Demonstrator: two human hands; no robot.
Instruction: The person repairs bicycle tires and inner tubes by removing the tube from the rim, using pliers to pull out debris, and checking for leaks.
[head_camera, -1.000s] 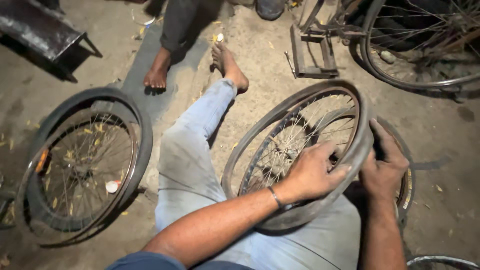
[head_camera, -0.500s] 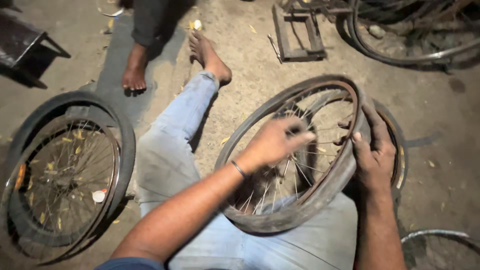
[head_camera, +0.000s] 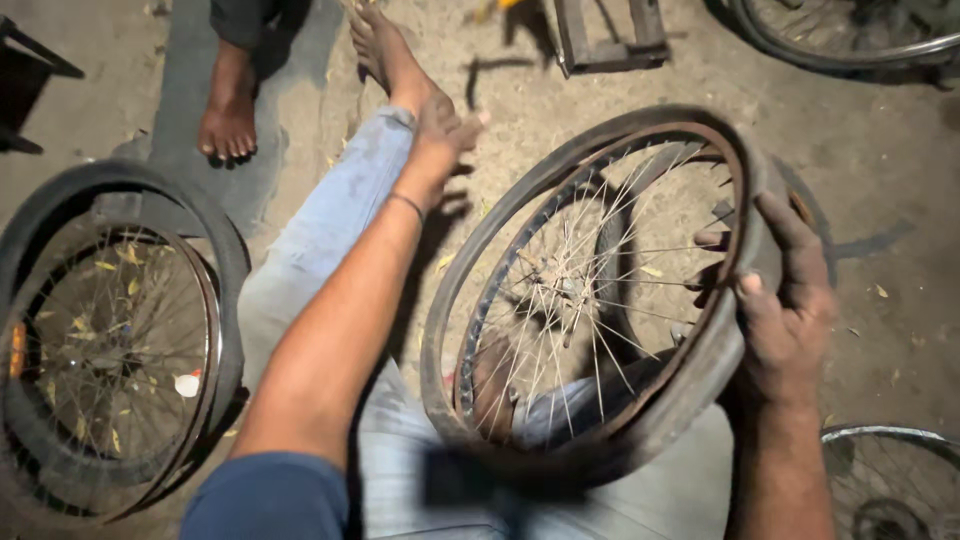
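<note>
Right hand (head_camera: 785, 310): closed around the right edge of the wheel (head_camera: 600, 300) — thumb on the near face of the tyre (head_camera: 690, 385), fingers (head_camera: 715, 240) hooked over the rim into the spokes. The grip is firm and holds the wheel up.
Left hand (head_camera: 440, 125): stretched forward over the left shin, well apart from the wheel. Fingers loosely spread, grip empty; it touches nothing that can be made out. A thin band sits at the wrist.
Wheel: a spoked bicycle wheel with a worn dark tyre around the rim, tilted on edge over the person's lap. Its lower edge rests on the thighs; the upper edge leans away toward the ground beyond. The hub shows at the middle of the spokes, and a foot is seen through them.
Legs (head_camera: 330, 230): in pale, stained jeans, the left one stretched out ahead, its bare foot at the top of the view.
Second wheel (head_camera: 110, 340): lies flat on the ground at the left, beside the left leg — tyre, rim and spokes, with dry leaves and a small white scrap caught inside.
Other person: one bare foot (head_camera: 228, 120) stands on the ground just beyond the second wheel, near the outstretched foot.
Frame (head_camera: 605, 40): a dark metal frame on the ground at the top, past the held wheel.
More wheels: a part of one at the top right (head_camera: 850, 40), part of another rim at the bottom right (head_camera: 890, 480).
Ground (head_camera: 880, 180): bare dusty earth, lit unevenly.
</note>
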